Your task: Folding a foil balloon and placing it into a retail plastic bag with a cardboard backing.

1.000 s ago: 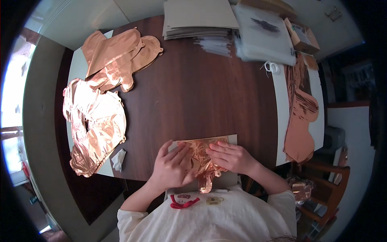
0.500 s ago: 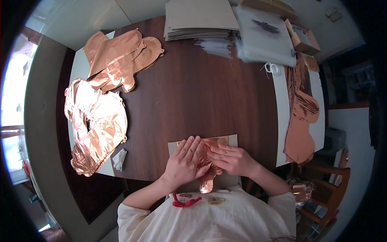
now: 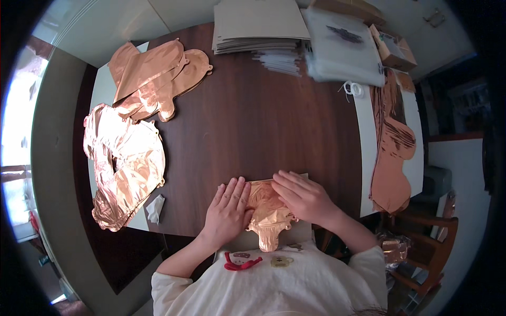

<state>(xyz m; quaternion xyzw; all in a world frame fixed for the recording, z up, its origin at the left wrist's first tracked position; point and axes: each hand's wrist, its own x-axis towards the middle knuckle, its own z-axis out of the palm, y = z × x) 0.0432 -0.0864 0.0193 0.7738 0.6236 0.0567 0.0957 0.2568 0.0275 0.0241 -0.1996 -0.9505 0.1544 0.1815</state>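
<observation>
A folded rose-gold foil balloon (image 3: 268, 213) lies in front of me on a grey card (image 3: 301, 230) at the table's near edge. Its narrow tab hangs toward my shirt. My left hand (image 3: 228, 207) rests flat along the foil's left side, fingers stretched out and pointing away from me. Over its right edge lies my right hand (image 3: 304, 197), fingers extended and slanting up to the left, the palm side hidden. Neither hand grasps anything.
Flat foil balloons (image 3: 153, 79) and a shinier foil pile (image 3: 129, 163) lie at the left. More foil balloons (image 3: 392, 174) are on the right. Behind stand a stack of grey cards (image 3: 258, 21), clear plastic bags (image 3: 342, 52), white ribbon (image 3: 354, 89) and a small box (image 3: 392, 47).
Both hands have moved apart, the left one leftward and the right one slightly right and up. More of the foil between them shows, with its tab lying straighter.
</observation>
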